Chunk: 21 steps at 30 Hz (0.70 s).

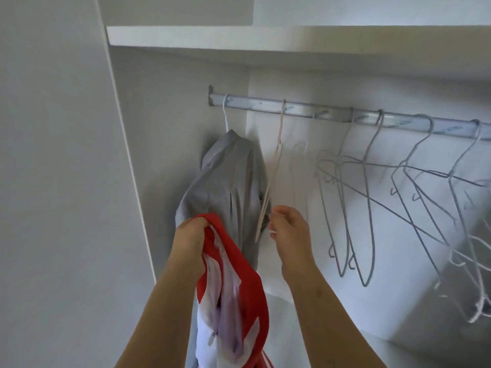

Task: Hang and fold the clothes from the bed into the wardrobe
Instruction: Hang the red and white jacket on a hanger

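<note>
The left hand [192,235], fingers clenched round the red-and-white garment [239,282], holds it low and near, ready for hanging, while the right hand [288,227] curls its fingers on the pale hanger [268,187] on the rail [318,112], right of the hung grey garment [228,187], probably to unhook it.

A bunched red and white garment [239,282] hangs from the left hand [190,240]. A grey garment [228,181] hangs on a white hanger [225,116] at the rail's [305,111] left end. Just beside it a pink hanger [275,166] tilts edge-on, its lower part pinched by the right hand [289,229]. Empty wire hangers [368,197] hang further right.
</note>
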Motion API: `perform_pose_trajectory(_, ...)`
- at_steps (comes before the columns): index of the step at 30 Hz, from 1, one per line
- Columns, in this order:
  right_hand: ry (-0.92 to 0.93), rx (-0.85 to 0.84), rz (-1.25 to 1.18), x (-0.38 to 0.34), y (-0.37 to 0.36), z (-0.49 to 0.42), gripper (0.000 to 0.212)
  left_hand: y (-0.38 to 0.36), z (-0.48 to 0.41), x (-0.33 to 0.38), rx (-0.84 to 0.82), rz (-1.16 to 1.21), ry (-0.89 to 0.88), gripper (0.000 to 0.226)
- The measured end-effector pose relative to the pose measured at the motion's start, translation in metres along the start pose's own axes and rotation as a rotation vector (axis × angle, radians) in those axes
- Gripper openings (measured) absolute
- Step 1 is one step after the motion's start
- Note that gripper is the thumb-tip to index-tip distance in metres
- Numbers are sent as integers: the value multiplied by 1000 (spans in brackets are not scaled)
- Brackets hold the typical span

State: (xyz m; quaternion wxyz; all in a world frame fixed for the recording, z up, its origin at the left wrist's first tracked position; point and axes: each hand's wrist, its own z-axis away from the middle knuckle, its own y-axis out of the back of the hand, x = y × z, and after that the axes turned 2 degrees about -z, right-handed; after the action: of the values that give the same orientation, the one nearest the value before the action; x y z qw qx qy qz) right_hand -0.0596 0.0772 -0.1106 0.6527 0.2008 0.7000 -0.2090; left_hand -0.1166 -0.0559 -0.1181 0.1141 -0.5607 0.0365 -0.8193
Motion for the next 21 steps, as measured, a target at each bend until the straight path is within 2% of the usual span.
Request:
perform_pose_trajectory(1, -35, -4, -9, -2, -7, -9, 10, -2, -9, 3, -14, 15, 3, 18)
perform_pose_trajectory(2, -71, -11, -32, -3, -16, -19, 15, -4, -20, 7, -32, 32, 3, 18)
perform_pose_trajectory(5, -179, -51, -143, -5, -37, -41, 50, -5, -41, 13, -68, 72, -3, 20)
perform_pose_trajectory(6, -200, -54, -180, -4, -45, -47, 53, -5, -48, 16, -74, 81, -7, 19)
perform_pose_trajectory(9, -196, 3, -212, -3, -60, -60, 40, -9, -72, 24, -93, 39, 13, 9)
perform_pose_trajectory(12, -135, 111, -174, -5, -65, -71, 22, -16, -86, 35, -163, -95, 62, 27)
perform_pose_trajectory(16, -54, 158, -162, -7, -73, -76, 16, -16, -100, 42, -209, -97, -54, 28)
perform_pose_trajectory(21, -40, 207, -145, 1, -72, -69, 9, -19, -104, 43, -260, -120, -45, 32)
